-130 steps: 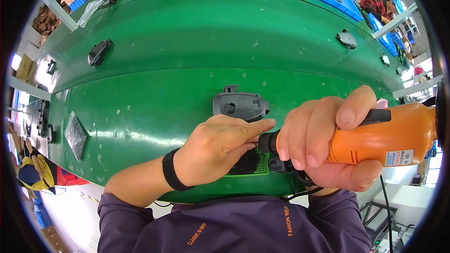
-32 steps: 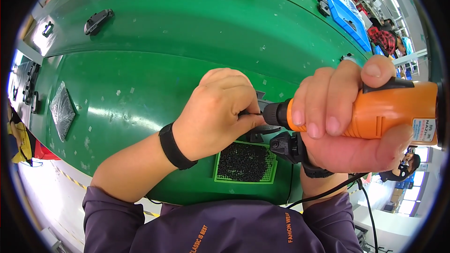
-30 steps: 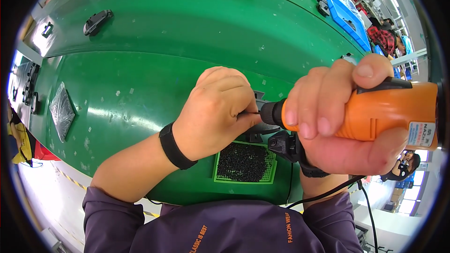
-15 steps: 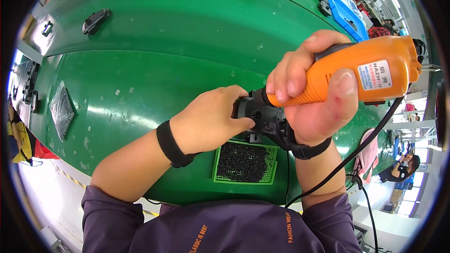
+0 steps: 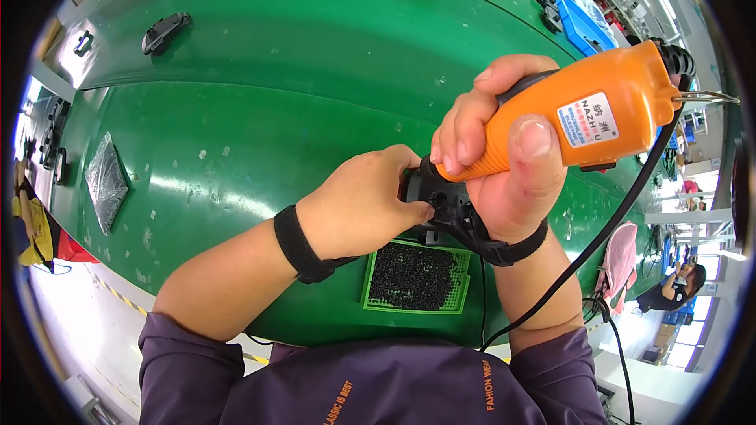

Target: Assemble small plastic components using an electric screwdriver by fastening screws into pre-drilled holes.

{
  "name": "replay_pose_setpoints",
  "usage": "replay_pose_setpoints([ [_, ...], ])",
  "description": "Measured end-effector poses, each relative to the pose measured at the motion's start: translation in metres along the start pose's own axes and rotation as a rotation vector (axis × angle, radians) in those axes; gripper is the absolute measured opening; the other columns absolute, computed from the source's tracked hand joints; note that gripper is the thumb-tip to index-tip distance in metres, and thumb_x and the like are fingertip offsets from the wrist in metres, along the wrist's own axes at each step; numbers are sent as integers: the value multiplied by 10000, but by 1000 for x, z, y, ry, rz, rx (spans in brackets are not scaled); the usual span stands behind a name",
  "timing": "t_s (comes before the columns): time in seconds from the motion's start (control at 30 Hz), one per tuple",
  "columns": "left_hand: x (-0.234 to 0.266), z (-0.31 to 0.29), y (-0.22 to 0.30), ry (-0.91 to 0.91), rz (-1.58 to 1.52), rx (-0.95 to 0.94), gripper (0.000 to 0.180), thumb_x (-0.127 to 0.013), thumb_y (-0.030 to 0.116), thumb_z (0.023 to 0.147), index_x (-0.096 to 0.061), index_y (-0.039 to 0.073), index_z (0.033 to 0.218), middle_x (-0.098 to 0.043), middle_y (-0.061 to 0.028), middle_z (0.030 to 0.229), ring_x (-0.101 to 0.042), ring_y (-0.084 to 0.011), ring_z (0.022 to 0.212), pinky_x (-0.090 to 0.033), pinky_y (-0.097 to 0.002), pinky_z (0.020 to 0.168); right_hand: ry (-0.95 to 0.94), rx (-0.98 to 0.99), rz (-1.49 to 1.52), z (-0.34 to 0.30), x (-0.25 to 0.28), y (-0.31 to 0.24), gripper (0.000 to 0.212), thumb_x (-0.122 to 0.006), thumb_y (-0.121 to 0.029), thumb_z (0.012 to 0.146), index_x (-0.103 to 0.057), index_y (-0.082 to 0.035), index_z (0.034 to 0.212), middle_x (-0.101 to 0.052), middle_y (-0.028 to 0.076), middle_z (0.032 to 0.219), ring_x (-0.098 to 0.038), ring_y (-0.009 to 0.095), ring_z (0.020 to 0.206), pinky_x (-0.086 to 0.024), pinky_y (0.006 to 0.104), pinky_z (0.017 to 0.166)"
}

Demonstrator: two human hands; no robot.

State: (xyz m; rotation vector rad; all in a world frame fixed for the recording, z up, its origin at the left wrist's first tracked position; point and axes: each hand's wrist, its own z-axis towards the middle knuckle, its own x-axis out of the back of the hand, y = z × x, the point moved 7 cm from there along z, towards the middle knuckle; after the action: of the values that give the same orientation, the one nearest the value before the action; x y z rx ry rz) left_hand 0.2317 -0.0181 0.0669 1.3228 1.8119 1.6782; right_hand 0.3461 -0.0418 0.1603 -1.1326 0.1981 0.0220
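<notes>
My right hand (image 5: 504,142) is wrapped round an orange electric screwdriver (image 5: 622,102), which slants down and left. Its tip end meets a black plastic part (image 5: 441,198); the very tip is hidden. My left hand (image 5: 366,197) grips that part from the left, thumb on top and fingers behind it. Just below the part lies a green tray (image 5: 461,299) holding a heap of tiny black pieces, which look like screws.
On the green table (image 5: 260,118), a black device (image 5: 165,33) lies at the far left and a clear plastic bag (image 5: 105,182) nearer. Blue bins (image 5: 579,20) stand at the far right. The screwdriver's black cable (image 5: 583,267) runs past my right forearm. A person (image 5: 673,287) is off to the right.
The screwdriver and my right hand have moved left and slightly tilted up at the rear. My left hand keeps its hold on the black part.
</notes>
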Motion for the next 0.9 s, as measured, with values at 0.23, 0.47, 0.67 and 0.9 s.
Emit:
replay_pose_setpoints([
  [0.23,1,1,-5,32,-5,-19,403,-782,229,787,-619,-66,1008,-680,-211,819,-687,-367,810,-521,-425,730,-21,-44,16,1,-6,4,497,-692,-502,905,-481,-72,1034,-525,49,635,-523,147,518,-503,317,545],
  [0.47,0,3,-11,49,-25,-59,416,-791,236,774,-630,-64,1012,-681,-203,805,-686,-364,792,-524,-426,727,14,-80,93,0,-5,8,458,-710,-461,892,-480,-80,997,-512,47,620,-523,154,515,-496,314,534],
  [0.67,-1,1,5,39,-27,-65,431,-804,184,770,-628,-66,1073,-680,-176,797,-688,-295,739,-529,-402,699,48,-18,80,-10,2,1,519,-726,-476,891,-486,-63,1093,-534,51,661,-540,170,538,-505,327,534],
  [0.9,-18,-10,10,-41,-292,-2,423,-764,52,838,-591,-25,1216,-690,-52,906,-635,-119,725,-520,-270,650,99,269,147,-61,59,-74,775,-749,-653,832,-463,-45,1218,-580,42,725,-576,199,573,-553,355,587],
])
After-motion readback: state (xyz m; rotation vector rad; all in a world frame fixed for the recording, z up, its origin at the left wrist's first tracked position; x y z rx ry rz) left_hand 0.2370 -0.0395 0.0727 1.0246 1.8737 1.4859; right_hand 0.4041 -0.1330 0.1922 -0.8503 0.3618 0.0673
